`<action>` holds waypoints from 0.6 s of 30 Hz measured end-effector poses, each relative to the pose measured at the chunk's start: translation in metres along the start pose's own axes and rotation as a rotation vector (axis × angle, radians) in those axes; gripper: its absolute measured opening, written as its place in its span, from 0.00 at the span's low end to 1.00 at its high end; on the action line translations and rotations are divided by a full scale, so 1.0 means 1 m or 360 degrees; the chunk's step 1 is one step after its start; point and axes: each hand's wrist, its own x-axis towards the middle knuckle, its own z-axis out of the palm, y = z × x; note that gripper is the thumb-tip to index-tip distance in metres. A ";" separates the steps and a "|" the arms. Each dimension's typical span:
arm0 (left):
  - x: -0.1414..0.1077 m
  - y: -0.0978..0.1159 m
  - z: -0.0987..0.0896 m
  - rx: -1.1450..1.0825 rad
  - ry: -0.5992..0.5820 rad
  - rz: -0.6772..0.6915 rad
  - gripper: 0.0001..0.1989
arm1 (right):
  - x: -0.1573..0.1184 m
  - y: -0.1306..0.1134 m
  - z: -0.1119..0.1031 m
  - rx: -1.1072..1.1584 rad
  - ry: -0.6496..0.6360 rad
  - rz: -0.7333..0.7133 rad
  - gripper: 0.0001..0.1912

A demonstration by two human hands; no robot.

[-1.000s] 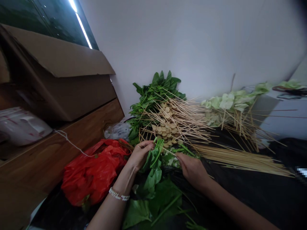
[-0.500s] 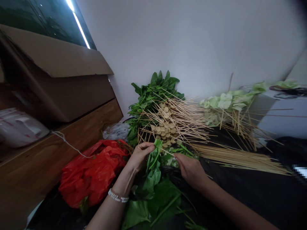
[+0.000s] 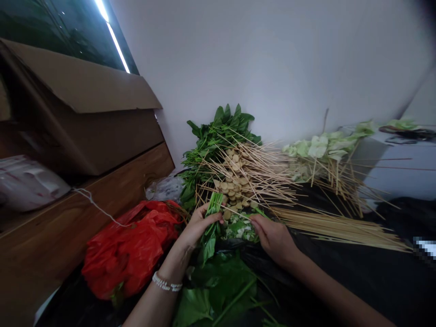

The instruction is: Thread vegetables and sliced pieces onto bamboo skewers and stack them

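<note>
My left hand is closed round a small bunch of leafy greens, stems up and leaves hanging below. My right hand pinches a thin wooden skewer, whose far end reaches the bunch at my left fingers. Just beyond lie skewered pale round slices, their sticks fanned to the right. Chopped green bits sit between my hands. Large loose green leaves lie nearest me. Bare skewers are stacked to the right.
A red plastic bag is at the left, below a wooden ledge bearing a cardboard box. Leafy greens are heaped against the wall. Skewered pale cabbage pieces lie at the back right, and black plastic spreads at the right.
My left hand has turned and shifted slightly left, and more of the bunch's stems now stand above its fingers. The skewer in my right hand shows at greater length.
</note>
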 end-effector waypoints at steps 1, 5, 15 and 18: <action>0.001 0.000 -0.002 -0.0059 0.0034 0.0000 0.22 | 0.002 0.001 -0.004 0.0024 -0.0033 0.0019 0.14; 0.003 0.000 -0.007 -0.0153 0.0142 0.0045 0.23 | 0.013 0.000 -0.023 0.0298 -0.0240 0.0084 0.15; -0.001 -0.004 -0.011 -0.0340 -0.0041 0.0294 0.34 | 0.033 -0.013 -0.070 0.0790 -0.0060 0.0357 0.17; 0.001 -0.006 -0.009 -0.0315 -0.0049 0.0302 0.35 | 0.039 -0.012 -0.081 0.1077 0.0063 0.0478 0.17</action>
